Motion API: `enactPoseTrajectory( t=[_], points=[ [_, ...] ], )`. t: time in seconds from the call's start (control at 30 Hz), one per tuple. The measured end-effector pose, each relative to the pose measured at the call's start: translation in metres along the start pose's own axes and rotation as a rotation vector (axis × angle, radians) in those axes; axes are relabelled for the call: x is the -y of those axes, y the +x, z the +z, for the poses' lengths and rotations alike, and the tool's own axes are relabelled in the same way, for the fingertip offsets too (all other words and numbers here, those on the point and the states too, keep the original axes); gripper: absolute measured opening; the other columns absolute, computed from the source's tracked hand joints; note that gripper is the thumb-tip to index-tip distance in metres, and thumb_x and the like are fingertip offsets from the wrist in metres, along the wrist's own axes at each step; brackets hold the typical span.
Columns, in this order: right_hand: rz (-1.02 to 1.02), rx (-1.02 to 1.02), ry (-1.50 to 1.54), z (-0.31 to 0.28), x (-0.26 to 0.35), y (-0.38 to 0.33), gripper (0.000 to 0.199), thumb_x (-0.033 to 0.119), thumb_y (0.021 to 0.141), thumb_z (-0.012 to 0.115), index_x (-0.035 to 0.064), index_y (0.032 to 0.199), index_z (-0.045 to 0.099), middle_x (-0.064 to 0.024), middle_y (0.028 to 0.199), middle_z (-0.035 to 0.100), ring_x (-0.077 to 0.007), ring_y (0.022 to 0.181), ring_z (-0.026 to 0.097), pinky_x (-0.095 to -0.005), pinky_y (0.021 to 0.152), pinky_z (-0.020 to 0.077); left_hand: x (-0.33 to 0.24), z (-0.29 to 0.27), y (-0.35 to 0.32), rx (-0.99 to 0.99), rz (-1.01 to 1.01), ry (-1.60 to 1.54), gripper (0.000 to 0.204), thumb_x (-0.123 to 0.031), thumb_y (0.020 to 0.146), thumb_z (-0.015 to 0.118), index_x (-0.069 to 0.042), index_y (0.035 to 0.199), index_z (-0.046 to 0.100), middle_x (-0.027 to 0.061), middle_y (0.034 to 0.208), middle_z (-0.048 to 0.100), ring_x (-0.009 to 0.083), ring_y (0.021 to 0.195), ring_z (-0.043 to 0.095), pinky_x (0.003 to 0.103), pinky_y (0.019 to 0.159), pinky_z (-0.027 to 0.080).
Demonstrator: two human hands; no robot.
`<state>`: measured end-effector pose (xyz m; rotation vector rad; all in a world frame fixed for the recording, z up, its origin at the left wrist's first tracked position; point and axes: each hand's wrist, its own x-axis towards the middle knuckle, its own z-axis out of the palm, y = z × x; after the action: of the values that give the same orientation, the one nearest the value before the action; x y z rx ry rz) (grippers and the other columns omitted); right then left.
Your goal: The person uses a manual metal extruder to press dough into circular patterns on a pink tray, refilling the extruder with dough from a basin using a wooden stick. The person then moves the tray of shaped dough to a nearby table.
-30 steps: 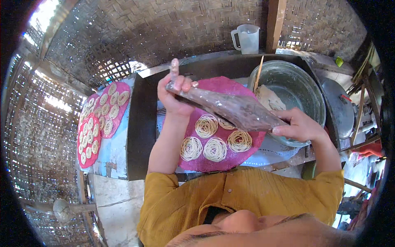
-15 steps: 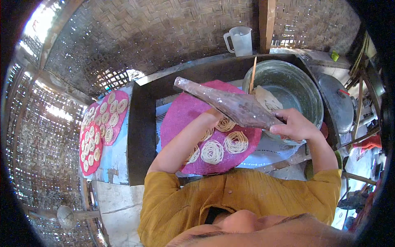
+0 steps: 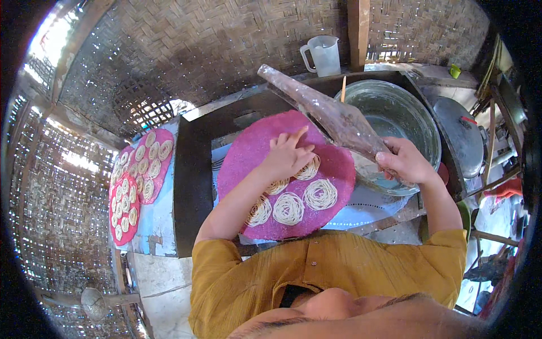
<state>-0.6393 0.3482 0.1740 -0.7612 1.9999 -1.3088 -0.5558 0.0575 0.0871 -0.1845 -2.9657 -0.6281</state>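
Noodle coils are lying in loose white spirals on a round pink mat, which is resting on a dark table in front of a person in a mustard shirt. The left hand is pressing down on the mat among the coils, its fingers held close together and pointing away from the body, the fingertips touching the pink surface just beside one coil. The right hand is gripping the lower end of a long, flour-dusted press, fingers curled tightly around it; the press is tilting up and away to the left, above the far edge of the mat. Just beyond the right hand, a large metal basin is sitting at the table's right side, with a thin stick standing up at its rim. A clear jug is standing on the ledge behind, against the woven bamboo wall. Well off to the left, two more pink mats covered with coils are lying on a pale blue surface. To the right of the basin, a round metal lid is resting.
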Motion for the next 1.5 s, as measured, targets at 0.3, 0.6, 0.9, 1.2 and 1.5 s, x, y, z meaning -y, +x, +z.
enactPoseTrajectory(
  t=[0.3, 0.6, 0.9, 1.2, 1.5],
  points=[
    [0.006, 0.16, 0.142, 0.01, 0.009, -0.011, 0.062, 0.058, 0.071, 0.057, 0.0, 0.094, 0.054, -0.0049, 0.066, 0.054, -0.0115, 0.051, 0.052, -0.0238, 0.046, 0.0419, -0.02, -0.081, 0.049, -0.341, 0.083, -2.17, 0.065, -0.057, 0.085, 0.023, -0.009, 0.125, 0.041, 0.0091, 0.108, 0.05, 0.0223, 0.09, 0.048, 0.041, 0.078, 0.036],
    [0.236, 0.117, 0.021, -0.008, -0.005, -0.006, 0.042, 0.044, 0.083, 0.049, 0.0019, 0.088, 0.054, -0.0062, 0.065, 0.056, -0.012, 0.05, 0.053, -0.0238, 0.044, 0.041, -0.004, -0.041, 0.082, -0.416, 0.236, -2.325, 0.057, -0.054, 0.084, 0.032, -0.015, 0.126, 0.04, -0.0065, 0.051, 0.037, 0.0103, 0.05, 0.042, 0.031, 0.064, 0.041],
    [0.237, 0.003, -0.19, -0.007, 0.011, -0.028, 0.034, 0.035, 0.082, 0.053, 0.0011, 0.08, 0.059, -0.0022, 0.059, 0.053, -0.0087, 0.048, 0.048, -0.0229, 0.044, 0.0384, -0.009, -0.027, 0.073, -0.393, 0.16, -2.343, 0.051, -0.054, 0.084, 0.035, -0.017, 0.117, 0.05, -0.007, 0.043, 0.035, 0.0098, 0.044, 0.041, 0.029, 0.06, 0.041],
    [0.059, -0.038, -0.248, 0.006, 0.03, -0.03, 0.037, 0.032, 0.078, 0.058, 0.0023, 0.099, 0.061, -0.0018, 0.057, 0.051, -0.0079, 0.049, 0.048, -0.024, 0.044, 0.0403, -0.027, -0.09, 0.049, -0.342, 0.461, -2.275, 0.05, -0.053, 0.085, 0.033, -0.015, 0.11, 0.054, -0.0082, 0.042, 0.033, 0.0071, 0.04, 0.037, 0.026, 0.057, 0.039],
    [-0.088, -0.101, -0.454, -0.008, 0.055, -0.051, 0.042, 0.035, 0.076, 0.06, 0.0008, 0.101, 0.058, -0.0152, 0.074, 0.062, -0.0172, 0.07, 0.059, -0.0307, 0.066, 0.0456, -0.04, -0.082, 0.055, -0.292, 0.538, -2.33, 0.051, -0.053, 0.084, 0.034, -0.014, 0.109, 0.055, -0.0071, 0.041, 0.03, 0.008, 0.039, 0.035, 0.026, 0.057, 0.039]
  ],
)
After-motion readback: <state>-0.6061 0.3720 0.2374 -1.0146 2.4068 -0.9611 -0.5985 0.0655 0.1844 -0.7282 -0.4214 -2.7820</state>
